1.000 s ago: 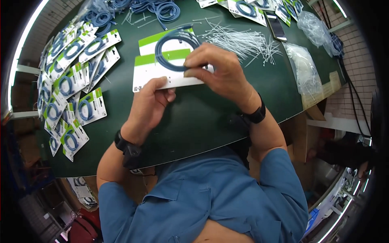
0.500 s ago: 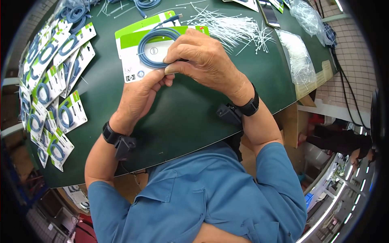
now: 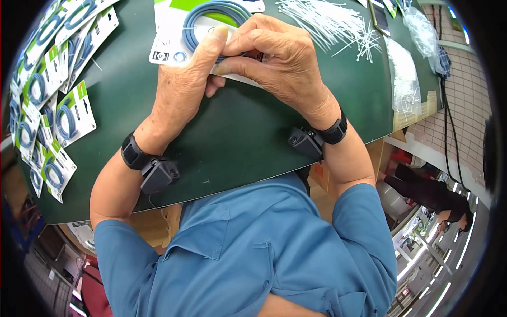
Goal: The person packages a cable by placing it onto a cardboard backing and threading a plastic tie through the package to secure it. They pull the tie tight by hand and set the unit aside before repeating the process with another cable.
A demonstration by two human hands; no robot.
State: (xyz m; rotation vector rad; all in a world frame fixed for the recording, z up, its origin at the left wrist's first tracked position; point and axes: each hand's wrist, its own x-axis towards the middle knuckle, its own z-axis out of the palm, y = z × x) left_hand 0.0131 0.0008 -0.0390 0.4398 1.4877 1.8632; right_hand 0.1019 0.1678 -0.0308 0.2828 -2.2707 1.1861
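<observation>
A coil of blue-grey cable lies against a white and green backing card near the top of the view. My left hand grips the card's near edge, its thumb pressed over the lower part of the coil. Beside it, my right hand is closed, with thumb and forefinger pinching the coil's lower right side. Those fingers cover part of the cable and card, and any small piece between the fingertips is hidden.
Many carded cables overlap along the green table's left side. Loose white cable ties are heaped at the far right, near a phone and a clear bag of ties. A person is beyond the table at right.
My left thumb has come up over the coil, from the card's lower edge. Card, coil and both hands now appear higher in the view, and the table's contents have shifted too.
</observation>
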